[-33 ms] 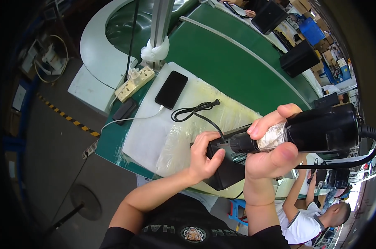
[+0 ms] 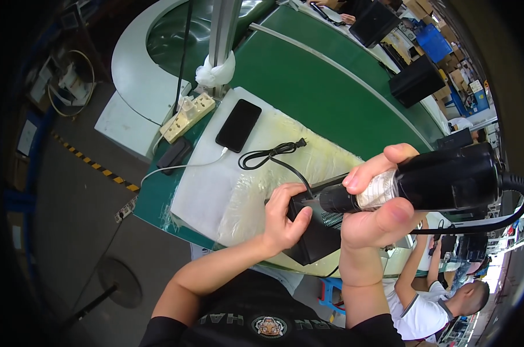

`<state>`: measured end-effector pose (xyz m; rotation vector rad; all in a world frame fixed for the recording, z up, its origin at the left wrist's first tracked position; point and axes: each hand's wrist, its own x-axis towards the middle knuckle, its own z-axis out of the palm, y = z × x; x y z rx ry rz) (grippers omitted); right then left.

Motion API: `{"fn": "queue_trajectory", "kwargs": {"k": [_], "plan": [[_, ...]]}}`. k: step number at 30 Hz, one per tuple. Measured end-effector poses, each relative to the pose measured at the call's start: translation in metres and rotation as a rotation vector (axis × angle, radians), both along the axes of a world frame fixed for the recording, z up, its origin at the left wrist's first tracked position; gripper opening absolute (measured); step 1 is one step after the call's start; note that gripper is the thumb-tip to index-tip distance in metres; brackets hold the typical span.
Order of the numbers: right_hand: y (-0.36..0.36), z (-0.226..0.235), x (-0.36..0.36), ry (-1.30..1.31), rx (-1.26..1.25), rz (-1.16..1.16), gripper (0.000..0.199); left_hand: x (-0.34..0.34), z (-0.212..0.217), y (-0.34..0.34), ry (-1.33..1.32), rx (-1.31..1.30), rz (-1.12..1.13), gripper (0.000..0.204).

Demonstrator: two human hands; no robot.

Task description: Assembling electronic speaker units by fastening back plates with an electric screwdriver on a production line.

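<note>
In my right hand point(image 2: 377, 225) is a black electric screwdriver point(image 2: 450, 179), my fingers and thumb wrapped round its pale-labelled front part. Its nose points left and down at a black box-shaped device point(image 2: 314, 246); the tip's exact contact cannot be made out. My left hand point(image 2: 288, 217) grips the device's left side, with fingers bent along the far part and the thumb on the near part. A metal panel with connectors shows on the device, partly covered by the screwdriver and my right hand. A black power cord point(image 2: 273, 153) runs from the device to a plug on the padding.
Plastic-wrapped foam padding point(image 2: 215, 191) lies beneath the device. A phone point(image 2: 239, 125) with a white cable rests farther left, near a power strip point(image 2: 188, 117) and metal post point(image 2: 222, 34). Beyond runs a green conveyor point(image 2: 325, 81). A person point(image 2: 421, 309) works at the right.
</note>
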<state>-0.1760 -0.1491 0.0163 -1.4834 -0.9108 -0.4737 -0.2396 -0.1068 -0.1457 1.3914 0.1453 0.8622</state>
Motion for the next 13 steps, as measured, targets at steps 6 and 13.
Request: {"fn": "queue_trajectory", "kwargs": {"k": [6, 13], "plan": [[-0.005, 0.018, 0.002, 0.013, 0.092, 0.022, 0.075, 0.003, -0.021, 0.003, -0.021, -0.017, 0.014, 0.035], [-0.146, 0.042, 0.016, 0.156, 0.563, 0.329, 0.069, 0.004, -0.062, 0.016, 0.386, -0.041, -0.085, 0.055]]}}
